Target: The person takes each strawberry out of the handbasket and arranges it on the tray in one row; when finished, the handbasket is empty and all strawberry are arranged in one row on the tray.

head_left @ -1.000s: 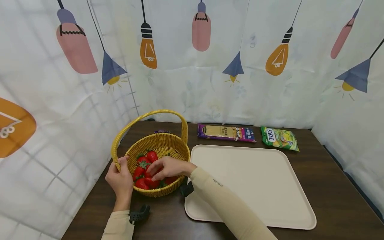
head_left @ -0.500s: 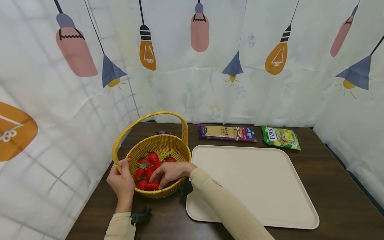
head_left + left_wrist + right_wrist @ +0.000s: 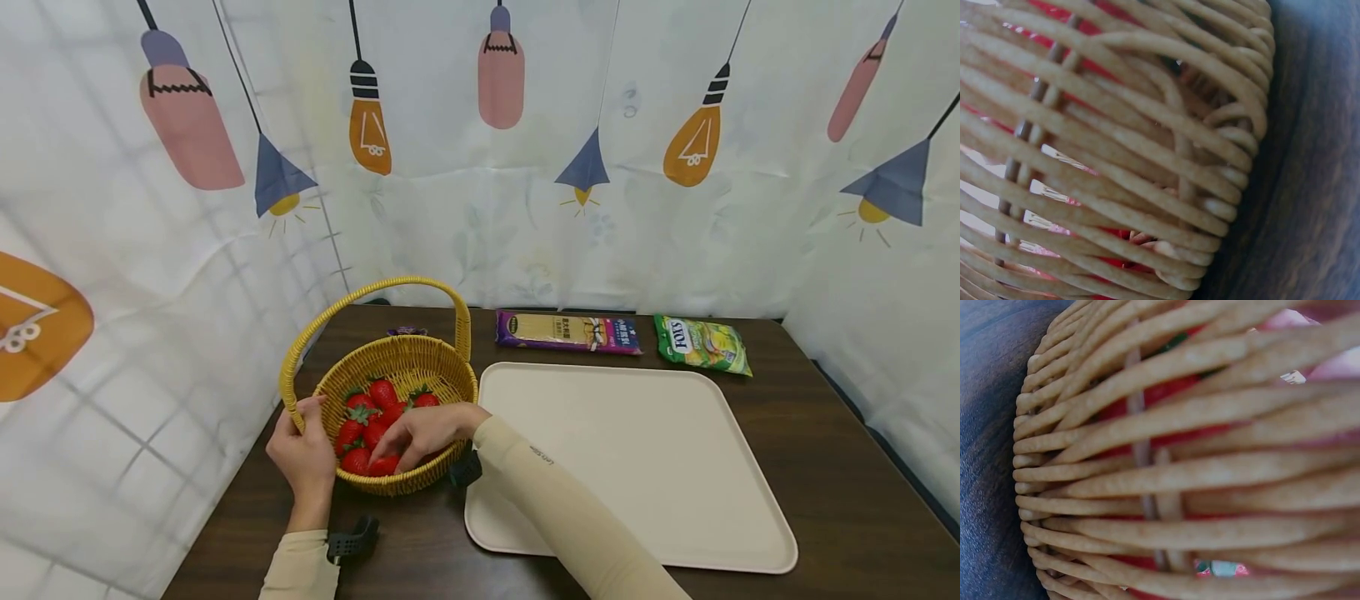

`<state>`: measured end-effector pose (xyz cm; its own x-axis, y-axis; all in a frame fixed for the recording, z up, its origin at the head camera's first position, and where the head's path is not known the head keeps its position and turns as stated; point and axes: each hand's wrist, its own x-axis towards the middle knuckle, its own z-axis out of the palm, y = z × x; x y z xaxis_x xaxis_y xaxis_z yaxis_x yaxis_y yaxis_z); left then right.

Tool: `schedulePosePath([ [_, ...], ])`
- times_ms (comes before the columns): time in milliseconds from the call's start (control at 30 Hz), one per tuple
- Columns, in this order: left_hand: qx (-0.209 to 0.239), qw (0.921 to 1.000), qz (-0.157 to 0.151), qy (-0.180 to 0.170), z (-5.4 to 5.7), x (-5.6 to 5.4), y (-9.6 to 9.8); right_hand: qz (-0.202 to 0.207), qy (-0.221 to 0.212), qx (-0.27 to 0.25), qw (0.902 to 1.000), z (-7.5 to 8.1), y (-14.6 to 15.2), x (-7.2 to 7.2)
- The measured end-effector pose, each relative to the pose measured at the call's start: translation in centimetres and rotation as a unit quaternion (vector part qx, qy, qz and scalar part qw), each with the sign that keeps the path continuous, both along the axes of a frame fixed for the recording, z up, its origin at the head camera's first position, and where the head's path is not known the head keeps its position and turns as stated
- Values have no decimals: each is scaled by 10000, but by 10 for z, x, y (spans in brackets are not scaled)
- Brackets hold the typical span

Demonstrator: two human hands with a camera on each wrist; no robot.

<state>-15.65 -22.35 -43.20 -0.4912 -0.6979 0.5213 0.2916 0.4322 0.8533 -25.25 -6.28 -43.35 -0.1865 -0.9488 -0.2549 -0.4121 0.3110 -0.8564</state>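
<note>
A yellow woven basket (image 3: 442, 367) with a tall arched handle stands on the table and holds several red strawberries (image 3: 382, 392). My left hand (image 3: 303, 454) grips the basket at its left side, where the handle meets the rim. Inside the basket, my right hand (image 3: 431, 427) reaches down with thumb and fingers on either side of a strawberry (image 3: 385, 466) near the front rim. The hand partly covers the strawberries under it. Both wrist views show the basket's woven wall (image 3: 1116, 162) close up, with red showing through the gaps; neither hand appears there.
A cream tray (image 3: 630, 450) lies right of the basket, under the right forearm. Behind it are a purple noodle packet (image 3: 567, 332) and a green FOX'S candy bag (image 3: 702, 344). A small purple wrapper (image 3: 407, 331) sits behind the basket. Patterned curtains (image 3: 465, 217) enclose the dark table (image 3: 810, 458).
My right hand has lowered into the strawberries, and its fingers have closed about one near the front rim. The left hand keeps its hold on the basket.
</note>
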Motion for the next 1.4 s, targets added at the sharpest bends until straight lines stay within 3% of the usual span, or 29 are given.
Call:
schedulePosePath([
  [300,-33,10000,19,-57,1,1,2,-830,-190,-540,9949,-1,6,3],
  [433,-41,10000,51,-69,0,1,2,-1177,-5,-852,9894,1,8,7],
  [700,-104,9999,22,-41,-1,1,0,-1562,-449,-1426,9764,2,16,11],
  [900,-149,9999,-19,6,-2,1,-1,-1893,-299,-1655,9674,7,24,17],
  [1100,-146,9997,-169,101,-1,-1,-2,-2374,32,-2061,9493,11,41,24],
  [1267,-75,9997,-213,102,-7,-5,-7,-2881,318,-2248,9303,8,53,28],
  [1400,-89,9998,-166,0,-15,-10,-12,-3240,81,-2508,9122,6,64,28],
])
